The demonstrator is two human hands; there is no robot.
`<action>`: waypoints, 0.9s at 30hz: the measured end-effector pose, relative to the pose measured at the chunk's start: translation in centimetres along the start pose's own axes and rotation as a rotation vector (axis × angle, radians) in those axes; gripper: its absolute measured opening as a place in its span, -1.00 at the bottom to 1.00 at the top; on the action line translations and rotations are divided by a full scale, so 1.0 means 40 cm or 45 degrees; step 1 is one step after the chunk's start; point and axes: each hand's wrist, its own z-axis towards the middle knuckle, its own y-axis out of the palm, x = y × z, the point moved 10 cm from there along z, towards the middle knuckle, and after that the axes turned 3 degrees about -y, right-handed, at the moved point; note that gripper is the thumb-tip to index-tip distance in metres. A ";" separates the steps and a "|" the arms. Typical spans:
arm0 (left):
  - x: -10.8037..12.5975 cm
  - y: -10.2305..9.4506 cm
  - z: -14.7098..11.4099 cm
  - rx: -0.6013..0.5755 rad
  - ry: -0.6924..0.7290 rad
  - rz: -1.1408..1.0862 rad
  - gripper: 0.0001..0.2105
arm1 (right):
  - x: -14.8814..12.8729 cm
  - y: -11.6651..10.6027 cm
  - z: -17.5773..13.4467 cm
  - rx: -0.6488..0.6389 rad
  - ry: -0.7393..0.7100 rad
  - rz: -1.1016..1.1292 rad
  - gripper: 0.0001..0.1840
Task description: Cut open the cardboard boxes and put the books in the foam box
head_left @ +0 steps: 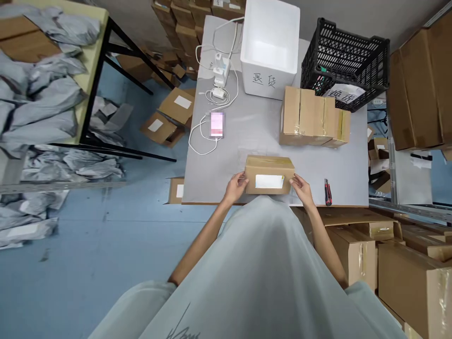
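Observation:
A taped cardboard box with a white label on its near side stands at the front edge of the grey table, close to my body. My left hand grips its left end, and my right hand grips the right end. Fingers of both hands are partly hidden behind the box. To the right of it lies a red and black utility knife. Three more cardboard boxes stand in a row farther back on the table.
At the back stand a white foam bin and a black plastic crate. A phone on a white cable and a power strip lie at left. Grey parcels cover another table. Cartons are stacked at lower right.

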 end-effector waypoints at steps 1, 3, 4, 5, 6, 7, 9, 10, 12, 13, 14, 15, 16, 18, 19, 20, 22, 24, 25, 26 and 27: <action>-0.001 -0.012 0.013 0.036 -0.015 0.031 -0.51 | -0.001 0.009 0.009 -0.006 0.005 -0.007 -0.01; 0.001 -0.023 0.042 0.074 -0.035 0.075 -0.56 | -0.004 0.031 0.033 -0.039 0.003 -0.025 -0.08; 0.004 -0.023 0.055 0.078 -0.038 0.081 -0.58 | -0.006 0.041 0.046 -0.059 0.001 -0.035 -0.11; 0.006 -0.021 0.066 0.074 -0.038 0.078 -0.59 | -0.006 0.049 0.059 -0.078 0.002 -0.047 -0.13; 0.009 -0.017 0.075 0.065 -0.038 0.072 -0.60 | -0.004 0.052 0.071 -0.094 0.007 -0.061 -0.15; 0.009 -0.015 0.081 0.056 -0.040 0.066 -0.61 | 0.000 0.052 0.080 -0.104 0.016 -0.070 -0.15; 0.007 -0.013 0.081 0.038 -0.050 0.057 -0.62 | 0.014 0.040 0.091 -0.116 0.039 -0.061 -0.14; 0.003 -0.014 0.075 0.030 -0.058 0.052 -0.62 | 0.024 0.030 0.090 -0.119 0.049 -0.048 -0.12; -0.012 -0.020 0.051 0.017 -0.082 0.043 -0.60 | 0.051 0.011 0.078 -0.126 0.076 -0.021 -0.10; -0.022 -0.022 0.035 0.009 -0.099 0.038 -0.59 | 0.067 0.004 0.066 -0.135 0.099 -0.012 -0.08; -0.033 -0.023 0.017 0.001 -0.118 0.035 -0.58 | 0.085 0.001 0.052 -0.145 0.126 -0.007 -0.07; -0.045 -0.022 -0.001 -0.010 -0.138 0.033 -0.57 | 0.102 0.001 0.037 -0.161 0.151 -0.001 -0.06; -0.055 -0.018 -0.020 -0.022 -0.155 0.032 -0.56 | 0.116 0.008 0.022 -0.189 0.169 0.009 -0.04; -0.069 0.000 -0.051 -0.059 -0.176 0.019 -0.54 | 0.128 0.035 -0.006 -0.268 0.160 0.036 -0.04; -0.072 0.010 -0.062 -0.074 -0.179 0.006 -0.52 | 0.126 0.051 -0.018 -0.306 0.132 0.048 -0.04; -0.072 0.020 -0.071 -0.080 -0.181 -0.007 -0.50 | 0.121 0.065 -0.027 -0.335 0.097 0.058 -0.05; -0.067 0.030 -0.081 -0.062 -0.183 -0.029 -0.46 | 0.107 0.082 -0.040 -0.349 0.040 0.057 -0.06; -0.053 0.025 -0.086 -0.021 -0.171 -0.039 -0.44 | 0.096 0.084 -0.049 -0.329 0.016 0.016 -0.07; -0.042 0.020 -0.087 -0.008 -0.152 -0.044 -0.43 | 0.089 0.080 -0.052 -0.316 0.011 -0.015 -0.09; -0.026 0.012 -0.089 0.003 -0.122 -0.051 -0.43 | 0.083 0.074 -0.054 -0.298 0.009 -0.052 -0.11; -0.007 0.003 -0.091 0.012 -0.081 -0.057 -0.42 | 0.074 0.065 -0.055 -0.276 -0.001 -0.084 -0.13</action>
